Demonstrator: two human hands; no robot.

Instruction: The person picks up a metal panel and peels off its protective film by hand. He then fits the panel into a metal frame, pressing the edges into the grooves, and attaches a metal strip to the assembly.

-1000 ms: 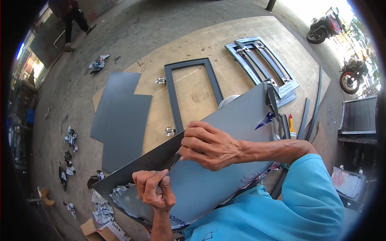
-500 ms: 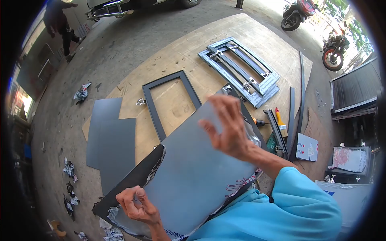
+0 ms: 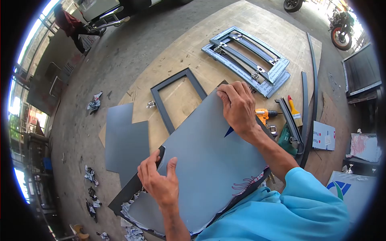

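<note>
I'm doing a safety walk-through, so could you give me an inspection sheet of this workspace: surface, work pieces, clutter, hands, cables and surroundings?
Surface: wooden board on the floor, with dark marks.
Work pieces: film-covered panel in front of the wearer; dark frame and stacked frames on the board.
Clutter: crumpled scraps on the floor; orange drill and yellow brush right of the panel.
Hands: left hand spread open at the panel's left; right hand curled at its far corner, grip unclear.
Cables: nothing seen.
Surroundings: another person near a vehicle; motorbike at far right.
</note>
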